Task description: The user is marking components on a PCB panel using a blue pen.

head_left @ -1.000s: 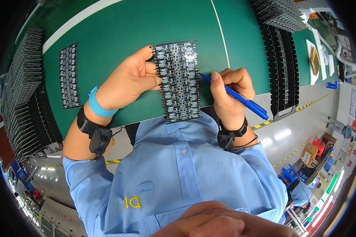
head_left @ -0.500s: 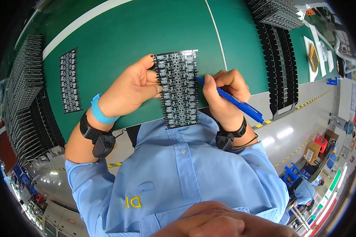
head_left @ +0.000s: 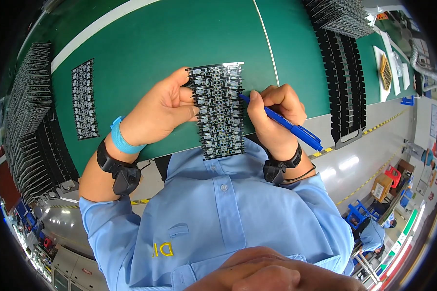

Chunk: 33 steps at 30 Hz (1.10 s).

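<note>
My left hand [head_left: 167,107] grips the left edge of a black circuit board panel [head_left: 218,111], a long sheet of many small repeated boards. The panel is raised in front of my chest, over the near edge of the green table. A blue pen [head_left: 289,124] is pinched in my right hand [head_left: 279,114], its tip at the panel's right edge; whether it touches cannot be made out. Flat on the table to the left of my left hand lies a second circuit board panel [head_left: 85,99].
Slotted racks with stacked panels stand at the left [head_left: 31,102] and far right [head_left: 340,17]; a black slotted rack base [head_left: 347,82] reaches the table's near edge. White trays [head_left: 383,72] lie farther right. The green table [head_left: 179,39] carries a white strip. Another person [head_left: 374,236] is at lower right.
Almost nothing differs. My right hand and the pen have shifted very slightly left, with the pen still at the panel's right edge.
</note>
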Each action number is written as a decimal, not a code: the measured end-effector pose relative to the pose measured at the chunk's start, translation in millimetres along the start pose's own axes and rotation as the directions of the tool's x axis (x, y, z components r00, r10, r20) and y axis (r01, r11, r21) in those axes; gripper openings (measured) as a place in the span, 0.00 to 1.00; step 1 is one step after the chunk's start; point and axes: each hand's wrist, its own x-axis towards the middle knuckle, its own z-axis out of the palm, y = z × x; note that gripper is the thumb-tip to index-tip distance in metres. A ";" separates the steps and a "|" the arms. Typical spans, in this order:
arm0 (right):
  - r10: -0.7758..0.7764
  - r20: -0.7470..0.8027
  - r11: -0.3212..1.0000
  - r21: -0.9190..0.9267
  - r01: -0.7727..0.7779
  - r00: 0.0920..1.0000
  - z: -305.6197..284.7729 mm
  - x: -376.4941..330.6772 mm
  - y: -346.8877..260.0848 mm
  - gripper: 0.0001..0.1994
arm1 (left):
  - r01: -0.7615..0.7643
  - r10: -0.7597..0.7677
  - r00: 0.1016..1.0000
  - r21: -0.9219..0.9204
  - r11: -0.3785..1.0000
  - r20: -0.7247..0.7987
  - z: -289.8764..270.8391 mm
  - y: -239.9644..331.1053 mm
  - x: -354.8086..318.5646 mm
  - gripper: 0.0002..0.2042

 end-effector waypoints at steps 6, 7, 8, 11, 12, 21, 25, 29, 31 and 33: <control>0.015 0.000 1.000 -0.003 -0.015 1.000 0.4 0.0 -0.7 0.15 | 0.018 -0.018 1.000 0.024 1.000 0.005 -3.6 -3.0 -0.6 0.34; 0.015 0.001 1.000 -0.003 -0.015 1.000 0.5 0.0 -0.7 0.15 | 0.012 -0.012 1.000 0.015 1.000 0.009 -2.5 -2.3 -0.6 0.34; 0.013 -0.001 1.000 -0.007 -0.013 1.000 0.7 0.0 -0.3 0.15 | 0.007 -0.007 1.000 0.005 1.000 0.013 -1.6 -1.7 -0.5 0.34; 0.011 -0.004 1.000 -0.014 -0.011 1.000 0.9 0.2 0.5 0.15 | 0.003 -0.003 1.000 -0.001 1.000 0.019 -2.0 -1.2 -0.6 0.33; 0.010 0.000 1.000 -0.013 -0.010 1.000 0.8 0.2 0.6 0.15 | 0.004 -0.004 1.000 0.004 1.000 0.021 -2.7 -1.1 -0.6 0.33; 0.039 -0.065 0.993 0.117 -0.032 0.997 -3.4 2.1 -0.5 0.15 | 0.006 -0.006 1.000 -0.004 1.000 0.015 -1.3 0.1 0.1 0.32; 0.008 -0.061 0.996 0.088 -0.002 0.998 -1.2 10.8 -7.8 0.15 | -0.018 0.018 1.000 -0.007 1.000 -0.008 0.0 -1.7 0.1 0.32; -0.042 -0.036 0.999 0.029 0.043 0.998 0.6 10.8 -0.8 0.15 | 0.028 -0.028 1.000 0.033 0.999 -0.013 -1.5 -1.8 -0.9 0.33; -0.054 -0.027 0.998 0.015 0.055 0.998 1.6 12.0 0.7 0.15 | 0.005 -0.004 1.000 0.022 1.000 -0.013 0.9 -0.7 -0.6 0.33; -0.045 -0.025 0.999 0.018 0.045 0.999 1.8 12.7 -0.5 0.15 | -0.035 0.035 0.999 -0.004 0.999 -0.010 3.4 -0.1 0.2 0.33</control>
